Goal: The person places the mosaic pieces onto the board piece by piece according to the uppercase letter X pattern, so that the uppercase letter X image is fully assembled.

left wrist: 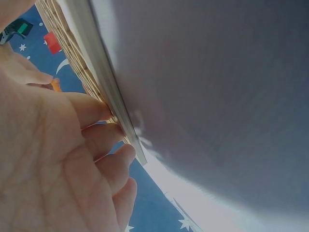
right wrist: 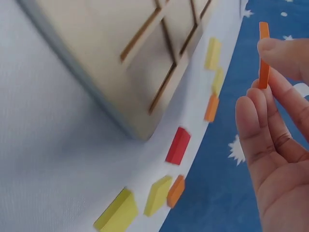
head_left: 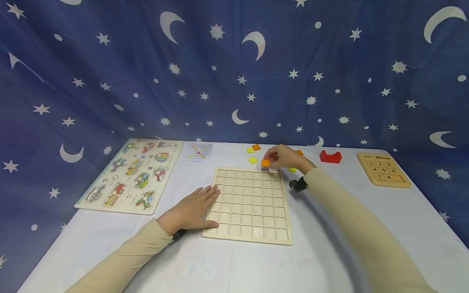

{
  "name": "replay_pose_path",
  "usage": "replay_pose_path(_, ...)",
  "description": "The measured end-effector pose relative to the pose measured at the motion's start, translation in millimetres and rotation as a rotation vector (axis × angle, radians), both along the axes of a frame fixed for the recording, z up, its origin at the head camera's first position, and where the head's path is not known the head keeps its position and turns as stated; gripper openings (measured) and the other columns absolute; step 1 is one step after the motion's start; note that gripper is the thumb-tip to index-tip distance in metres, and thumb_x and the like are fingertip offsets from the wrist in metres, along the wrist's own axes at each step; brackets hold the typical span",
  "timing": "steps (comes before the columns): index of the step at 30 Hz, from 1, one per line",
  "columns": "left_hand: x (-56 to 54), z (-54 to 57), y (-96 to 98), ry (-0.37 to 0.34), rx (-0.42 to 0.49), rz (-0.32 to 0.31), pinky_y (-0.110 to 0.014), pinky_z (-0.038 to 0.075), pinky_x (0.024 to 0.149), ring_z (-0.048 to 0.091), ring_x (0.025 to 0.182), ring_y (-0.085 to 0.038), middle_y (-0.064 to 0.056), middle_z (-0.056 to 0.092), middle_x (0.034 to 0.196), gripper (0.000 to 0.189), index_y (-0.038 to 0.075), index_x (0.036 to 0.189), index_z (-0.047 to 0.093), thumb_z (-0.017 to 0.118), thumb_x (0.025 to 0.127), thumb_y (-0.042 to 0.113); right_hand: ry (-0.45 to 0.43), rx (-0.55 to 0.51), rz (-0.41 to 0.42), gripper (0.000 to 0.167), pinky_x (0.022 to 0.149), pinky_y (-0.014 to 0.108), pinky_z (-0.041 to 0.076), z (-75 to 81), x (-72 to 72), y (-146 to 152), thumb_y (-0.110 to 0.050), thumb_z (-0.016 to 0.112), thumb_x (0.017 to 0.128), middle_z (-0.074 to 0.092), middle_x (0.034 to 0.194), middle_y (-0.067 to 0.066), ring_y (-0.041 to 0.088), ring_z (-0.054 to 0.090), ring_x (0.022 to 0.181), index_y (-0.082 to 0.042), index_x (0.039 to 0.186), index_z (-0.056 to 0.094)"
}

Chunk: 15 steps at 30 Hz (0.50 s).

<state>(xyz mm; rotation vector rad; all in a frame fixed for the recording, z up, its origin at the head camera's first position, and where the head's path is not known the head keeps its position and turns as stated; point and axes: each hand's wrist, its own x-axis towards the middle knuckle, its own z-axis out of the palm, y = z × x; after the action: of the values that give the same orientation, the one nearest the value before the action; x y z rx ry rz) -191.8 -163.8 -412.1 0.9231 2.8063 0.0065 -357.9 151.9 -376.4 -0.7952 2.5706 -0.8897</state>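
Right grip [head_left: 284, 157] on orange tile [head_left: 265, 162]

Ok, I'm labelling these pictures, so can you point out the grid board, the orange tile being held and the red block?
Grid board [head_left: 247, 209]: head view, a bare cell near its middle.
Held orange tile [right wrist: 263, 77]: right wrist view, its lower end.
Red block [head_left: 330, 159]: head view, the body below its scooped top.

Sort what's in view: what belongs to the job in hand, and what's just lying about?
Job, seemingly:
pale wooden grid board, touched by the left hand
orange square tile, pinched by the right hand
loose yellow, orange and red square tiles
possibly white card printed with coloured grid

Lying about:
colourful picture board
notched red block
wooden number puzzle
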Motion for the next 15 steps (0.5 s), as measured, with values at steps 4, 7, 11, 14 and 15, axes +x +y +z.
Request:
replay_pose_path(4,0.6,0.3,-0.6,-0.007,0.014,0.001,-0.048,0.019,0.118,0.019,0.145,-0.032,-0.018,0.018,0.156,0.094,0.0,0.148,0.022,0.051,0.085,0.063,0.006,-0.046,-0.001,0.025,0.077,0.025,0.051,2.0,8.5,-5,0.0,0.071,0.077,0.065,0.094,0.013,0.017,0.055,0.08,0.001,0.101,0.067)
replay_pose_path(7,1.1,1.0,-0.7,-0.008,0.018,0.001,-0.048,0.019,0.118,0.019,0.145,-0.033,-0.018,0.018,0.156,0.094,0.0,0.148,0.022,0.052,0.085,0.063,0.01,-0.07,0.004,0.024,0.076,0.026,0.051,2.0,13.1,-12,-0.002,0.072,0.077,0.065,0.092,0.012,0.016,0.055,0.079,0.0,0.1,0.067)
replay_pose_path(11,1.2,1.6,-0.5,-0.004,0.017,0.0,-0.047,0.02,0.118,0.02,0.145,-0.033,-0.018,0.018,0.156,0.094,0.0,0.148,0.023,0.052,0.085,0.063,0.01,-0.098,0.012,0.023,0.077,0.028,0.053,1.8,18.9,-24,-0.003,0.072,0.077,0.066,0.091,0.012,0.016,0.057,0.078,0.0,0.099,0.068)
replay_pose_path(14,1.1,2.1,-0.2,-0.006,0.021,0.0,-0.047,0.02,0.118,0.02,0.144,-0.033,-0.018,0.019,0.156,0.094,0.0,0.148,0.023,0.052,0.085,0.063,0.018,-0.11,0.023,0.023,0.078,0.029,0.055,1.0,22.6,-33,-0.004,0.073,0.077,0.067,0.092,0.013,0.015,0.058,0.078,0.001,0.099,0.068)
replay_pose_path(15,1.1,2.5,0.0,-0.009,0.026,0.0,-0.047,0.02,0.118,0.02,0.144,-0.033,-0.018,0.019,0.156,0.094,0.0,0.148,0.023,0.052,0.085,0.063,0.021,-0.113,0.027,0.023,0.078,0.029,0.055,0.6,23.7,-36,-0.004,0.073,0.077,0.067,0.092,0.013,0.015,0.058,0.078,0.001,0.099,0.068)
